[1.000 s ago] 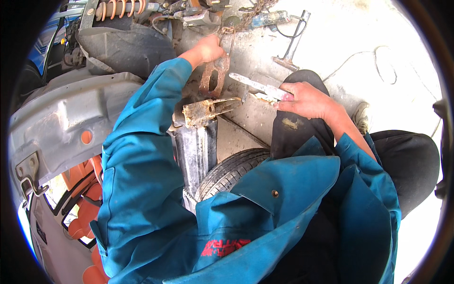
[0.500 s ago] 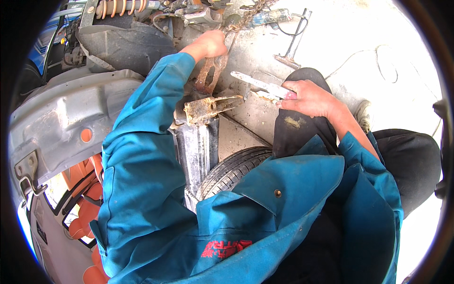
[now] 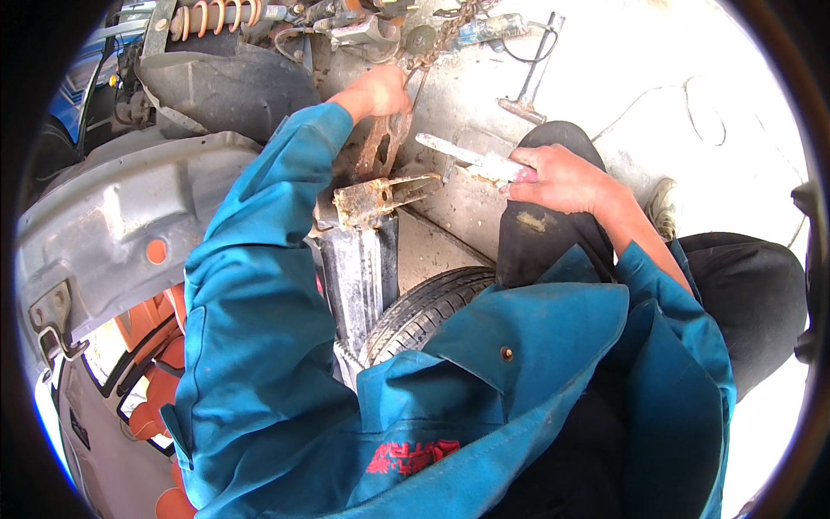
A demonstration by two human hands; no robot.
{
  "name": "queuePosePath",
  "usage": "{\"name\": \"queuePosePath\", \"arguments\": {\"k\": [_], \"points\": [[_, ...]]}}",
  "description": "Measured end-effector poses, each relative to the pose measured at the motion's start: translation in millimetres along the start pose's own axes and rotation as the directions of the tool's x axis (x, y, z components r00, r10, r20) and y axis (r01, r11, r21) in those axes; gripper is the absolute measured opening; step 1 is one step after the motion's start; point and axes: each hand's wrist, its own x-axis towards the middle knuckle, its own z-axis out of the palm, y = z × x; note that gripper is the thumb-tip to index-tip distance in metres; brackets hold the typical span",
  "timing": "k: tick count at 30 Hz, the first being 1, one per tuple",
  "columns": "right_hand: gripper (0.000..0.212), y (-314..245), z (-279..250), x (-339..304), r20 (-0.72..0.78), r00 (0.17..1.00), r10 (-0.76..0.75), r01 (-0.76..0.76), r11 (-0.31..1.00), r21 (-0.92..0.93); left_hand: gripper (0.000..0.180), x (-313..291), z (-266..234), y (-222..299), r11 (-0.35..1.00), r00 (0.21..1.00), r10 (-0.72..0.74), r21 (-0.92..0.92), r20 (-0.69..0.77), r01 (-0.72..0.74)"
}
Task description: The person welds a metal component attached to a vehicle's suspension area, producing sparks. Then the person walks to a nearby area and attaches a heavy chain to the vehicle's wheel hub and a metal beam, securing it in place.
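My left hand (image 3: 378, 91) is closed around the upper end of a rusty forked metal piece (image 3: 383, 141). Beyond it a rusty chain (image 3: 450, 33) runs away from the fist. Just nearer lies a worn, yellowish metal clamp (image 3: 363, 203), at the end of a grey metal beam (image 3: 356, 268). My right hand (image 3: 566, 177) rests by my knee, its fingers wrapped round a long, whitish, worn hand tool (image 3: 462, 151). The tool's tip points left toward the rusty piece; its exact kind is unclear.
A tyre (image 3: 424, 311) lies beside the beam. On the left stands a grey car body panel (image 3: 130, 203), with a coil spring (image 3: 216, 17) at the upper left. A T-shaped metal bar (image 3: 536, 73) and a bottle (image 3: 488, 28) lie on the pale floor. A cable (image 3: 644, 104) curves at right.
My left hand has come slightly nearer to me, and a round part by the chain shows more fully. The right hand and its tool have hardly moved.
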Motion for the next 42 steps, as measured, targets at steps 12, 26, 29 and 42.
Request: {"name": "queuePosePath", "arguments": {"k": [12, 26, 29, 42], "points": [[0.041, 2, 2, -2, -0.005, 1.000, -0.006, 0.007, 0.999, 0.044, 0.046, -10, -13, 4, 0.999, 0.989, 0.004, 0.047, -0.150, 0.003], [0.039, 2, 2, -9, -0.022, 0.999, -0.030, 0.031, 0.999, 0.010, 0.044, -20, -10, -2, 0.998, 0.970, -0.051, 0.033, -0.237, 0.061], [0.039, 1, 2, -11, 0.004, 1.000, -0.019, 0.019, 0.999, 0.042, 0.045, -24, -11, -5, 0.998, 0.963, -0.039, 0.029, -0.267, 0.048], [0.034, -15, 1, -11, 0.043, 0.999, -0.008, 0.010, 0.999, -0.033, 0.044, -23, -7, -6, 0.995, 0.965, -0.079, 0.039, -0.252, 0.091]]}}
